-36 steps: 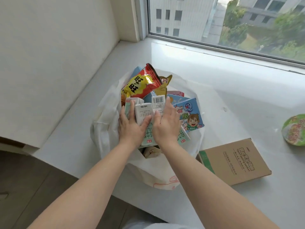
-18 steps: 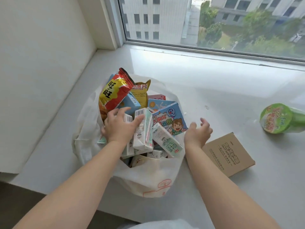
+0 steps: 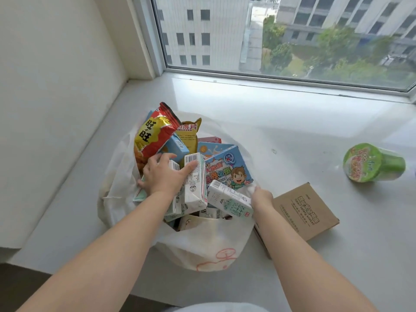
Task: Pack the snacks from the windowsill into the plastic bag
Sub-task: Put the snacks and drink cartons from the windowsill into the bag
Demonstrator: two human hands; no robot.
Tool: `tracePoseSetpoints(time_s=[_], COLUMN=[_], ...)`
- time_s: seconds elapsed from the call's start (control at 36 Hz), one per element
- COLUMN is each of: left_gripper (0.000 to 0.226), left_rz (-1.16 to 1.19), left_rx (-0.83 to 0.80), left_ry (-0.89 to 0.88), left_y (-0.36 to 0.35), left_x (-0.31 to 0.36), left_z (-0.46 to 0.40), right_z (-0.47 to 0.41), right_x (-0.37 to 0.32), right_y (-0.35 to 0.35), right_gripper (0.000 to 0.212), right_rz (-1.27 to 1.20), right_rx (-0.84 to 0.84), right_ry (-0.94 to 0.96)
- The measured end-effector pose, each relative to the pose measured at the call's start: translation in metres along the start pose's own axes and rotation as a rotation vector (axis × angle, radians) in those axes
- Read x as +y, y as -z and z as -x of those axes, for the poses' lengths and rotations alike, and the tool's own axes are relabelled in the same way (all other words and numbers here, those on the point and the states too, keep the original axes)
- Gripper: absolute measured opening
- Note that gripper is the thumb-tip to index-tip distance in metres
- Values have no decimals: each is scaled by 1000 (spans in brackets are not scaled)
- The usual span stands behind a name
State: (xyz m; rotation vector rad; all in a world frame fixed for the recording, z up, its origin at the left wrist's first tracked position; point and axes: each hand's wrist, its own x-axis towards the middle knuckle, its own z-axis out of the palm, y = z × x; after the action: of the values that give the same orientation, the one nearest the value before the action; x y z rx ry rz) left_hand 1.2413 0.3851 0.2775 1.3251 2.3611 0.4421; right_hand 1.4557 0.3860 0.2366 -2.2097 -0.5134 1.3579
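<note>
Head view: the left hand (image 3: 163, 174) lies spread and flat on the upright drink cartons (image 3: 194, 181), pressing them down into the plastic bag (image 3: 202, 246). The right hand (image 3: 261, 195) pinches the bag's rim beside the cardboard box (image 3: 304, 210); a second ago it also lay on the cartons. Settling the load seems the step; next comes the green noodle cup (image 3: 371, 163), lying well apart on the windowsill (image 3: 292, 131).

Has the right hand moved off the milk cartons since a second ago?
Yes. The right hand has shifted rightward off the cartons to the bag's rim, nearer the cardboard box.
</note>
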Motion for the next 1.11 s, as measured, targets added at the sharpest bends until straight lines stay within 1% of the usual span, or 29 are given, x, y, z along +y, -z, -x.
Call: tracePoseSetpoints(time_s=[0.06, 0.11, 0.14, 0.17, 0.22, 0.28, 0.31, 0.33, 0.39, 0.44, 0.5, 0.53, 0.58, 0.64, 0.67, 0.72, 0.75, 0.81, 0.86, 0.92, 0.97, 1.0, 1.06, 1.11], left_gripper=[73, 71, 71, 70, 69, 69, 70, 72, 75, 77, 80, 81, 81, 77, 74, 65, 60, 54, 56, 60, 60, 59, 59, 58], left_rz=[21, 41, 55, 78, 143, 157, 117, 49, -132, -304, -467, -540, -636, -674, -657, -587, -572, -538, -511, -495, -452, -448, -502, -592], left_rx=[2, 0, -1, 1, 14, 31, 38, 40, 28, 8, -51, -114, -257, -330, -324, -257, -236, -240, -243, -265, -234, -214, -176, -158], left_ry=[4, 19, 28, 36, 41, -6, -54, -124, -325, -557, -779, -887, -1076, -1215, -1294, -1433, -1454, -1402, -1297, -1140, -1026, -994, -978, -940], left_y=[1, 2, 2, 2, 3, 3, 1, -1, -10, -19, -24, -26, -27, -29, -32, -37, -39, -42, -39, -36, -35, -37, -42, -52], left_x=[0, 0, 1, 2, 6, 14, 18, 23, 31, 34, 35, 35, 38, 42, 44, 45, 45, 47, 54, 60, 66, 69, 77, 84], left_z=[-1, -3, -4, -5, -5, 1, 7, 14, 32, 48, 60, 65, 71, 72, 73, 75, 75, 70, 68, 65, 62, 60, 58, 58], right_z=[12, 20, 24, 31, 40, 38, 40, 40, 36, 31, 29, 31, 35, 37, 39, 40, 39, 39, 34, 31, 28, 32, 50, 71], right_x=[-3, -8, -11, -13, -17, -14, -13, -11, -3, 3, 6, 6, 3, -2, -6, -10, -11, -13, -14, -16, -17, -19, -27, -35], right_y=[4, 5, 8, 11, 16, 17, 19, 21, 26, 30, 31, 32, 35, 36, 36, 33, 33, 37, 42, 48, 54, 56, 57, 53], right_gripper=[36, 36, 36, 35, 24, 21, 21, 23, 28, 41, 52, 51, 37, 30, 30, 34, 36, 37, 32, 31, 30, 26, 4, 16], right_rz=[3, -110, -125, -153, -147, -162, -195, -225, -346, -458, -506, -500, -460, -444, -446, -506, -551, -627, -690, -693, -678, -645, -533, -404], right_rx=[0, -65, -96, -94, -127, -148, -157, -158, -185, -229, -276, -316, -384, -436, -471, -512, -519, -474, -401, -299, -203, -164, -117, -111], right_ry=[-17, 4, 64, 76, 103, 135, 106, 53, -108, -232, -310, -332, -300, -243, -213, -186, -194, -228, -228, -175, -82, -20, 191, 447])
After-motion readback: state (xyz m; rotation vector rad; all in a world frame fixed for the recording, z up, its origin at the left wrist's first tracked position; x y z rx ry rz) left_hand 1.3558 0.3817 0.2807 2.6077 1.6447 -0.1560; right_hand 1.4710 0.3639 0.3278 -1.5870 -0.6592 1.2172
